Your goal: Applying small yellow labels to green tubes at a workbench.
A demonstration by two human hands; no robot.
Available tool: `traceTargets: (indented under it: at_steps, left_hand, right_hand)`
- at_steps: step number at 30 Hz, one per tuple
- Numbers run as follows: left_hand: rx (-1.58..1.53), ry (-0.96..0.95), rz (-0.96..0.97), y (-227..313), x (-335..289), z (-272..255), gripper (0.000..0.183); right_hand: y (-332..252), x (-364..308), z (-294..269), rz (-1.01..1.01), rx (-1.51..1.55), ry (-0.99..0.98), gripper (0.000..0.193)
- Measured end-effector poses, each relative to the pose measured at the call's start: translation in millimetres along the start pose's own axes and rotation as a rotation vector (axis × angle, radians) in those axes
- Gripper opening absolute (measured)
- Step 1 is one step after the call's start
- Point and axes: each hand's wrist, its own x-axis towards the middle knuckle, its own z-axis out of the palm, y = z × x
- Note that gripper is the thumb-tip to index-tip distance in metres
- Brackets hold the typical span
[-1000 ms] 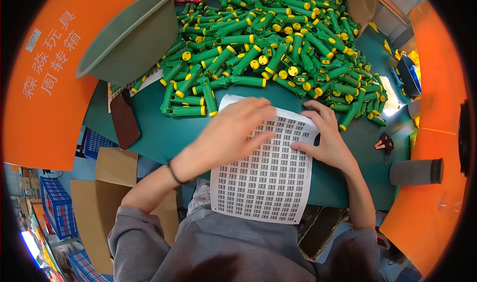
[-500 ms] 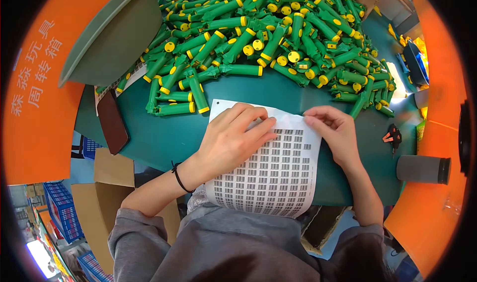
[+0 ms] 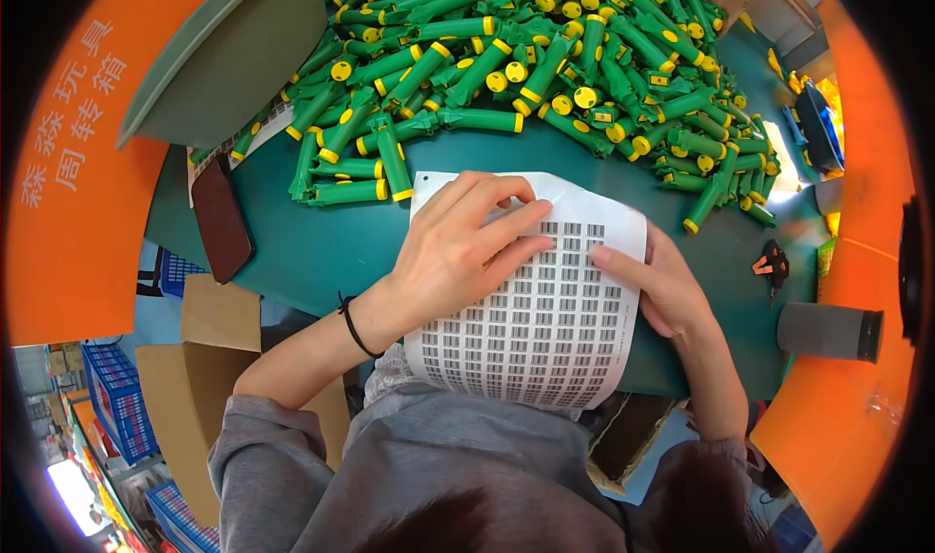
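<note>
A white sheet of small barcode labels (image 3: pixel 516 334) hangs over the table's near edge and bows toward my lap. Across its upper left part lies my left hand (image 3: pixel 463 241), fingers bent, with thumb and fingertips closed in against the paper near the top rows. My right hand (image 3: pixel 667 285) grips the sheet's right edge, its thumb on the printed face and the other fingers behind the paper, partly hidden. The blank top margin is creased. Beyond the sheet spreads a heap of green tube-shaped plastic parts with yellow ends (image 3: pixel 487 76).
At the left a dark red phone-like slab (image 3: pixel 222 227) lies by a grey-green bin (image 3: pixel 229 66). On the right of the green table (image 3: pixel 360 251) are small black-and-orange snips (image 3: pixel 771 268) and a grey cylindrical cup (image 3: pixel 828 332). An open cardboard box (image 3: pixel 195 397) stands below left.
My right hand has moved from the sheet's top edge down to its right side, thumb now on the labels. The left hand keeps its place on the paper, and the sheet sits slightly higher in view.
</note>
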Motion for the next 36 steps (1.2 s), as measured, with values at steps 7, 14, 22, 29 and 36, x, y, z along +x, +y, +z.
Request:
traceTargets:
  at_steps: [7, 14, 22, 29, 36]
  left_hand:
    - [-0.024, 0.043, -0.094, 5, 2, 0, 0.036]
    - [-0.078, 0.134, -0.022, 0, -1, 3, 0.025]
    - [-0.074, 0.176, 0.037, 0, 1, 1, 0.026]
    - [0.011, 0.112, 0.082, -1, 0, 1, 0.023]
    - [-0.072, 0.154, 0.005, 1, 4, 2, 0.025]
  right_hand:
    - [10, 3, 9, 0.01, 0.23, -0.055, 0.058]
    - [19, 3, 5, -0.074, 0.242, -0.043, 0.058]
    - [21, -1, 9, -0.095, 0.294, 0.002, 0.054]
    - [22, -2, 11, -0.111, 0.314, 0.02, 0.052]
    - [21, -3, 12, -0.153, 0.282, 0.039, 0.052]
